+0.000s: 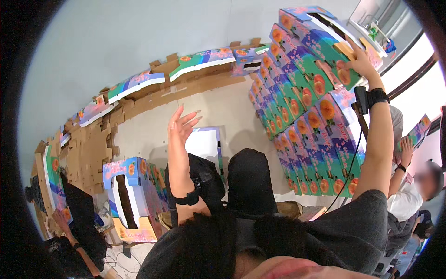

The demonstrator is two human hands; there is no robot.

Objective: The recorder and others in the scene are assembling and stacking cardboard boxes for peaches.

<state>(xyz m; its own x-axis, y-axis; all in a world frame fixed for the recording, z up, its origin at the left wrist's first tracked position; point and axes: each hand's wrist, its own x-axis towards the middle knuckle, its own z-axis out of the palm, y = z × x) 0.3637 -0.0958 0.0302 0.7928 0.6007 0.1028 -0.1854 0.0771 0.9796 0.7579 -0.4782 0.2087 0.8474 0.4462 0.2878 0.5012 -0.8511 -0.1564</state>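
My left hand (182,124) is raised over the floor in front of my knees. Its fingers are spread and hold nothing. Below it lies a carton (204,140) with a white face up and blue edges, partly hidden by my arm and leg. My right hand (360,60) reaches to the top of the tall stack at the right. Its thumb and fingers grip the corner of the uppermost printed fruit carton (304,39), which has a long dark slot. Below that carton stand several rows of the same purple, blue and green fruit cartons (320,142).
Flattened brown cardboard (88,149) and printed carton pieces (202,62) line the wall. A closed carton (123,200) stands left of my knee. One person's hand (60,218) touches a carton panel at far left; another person (406,153) holds a printed piece at right.
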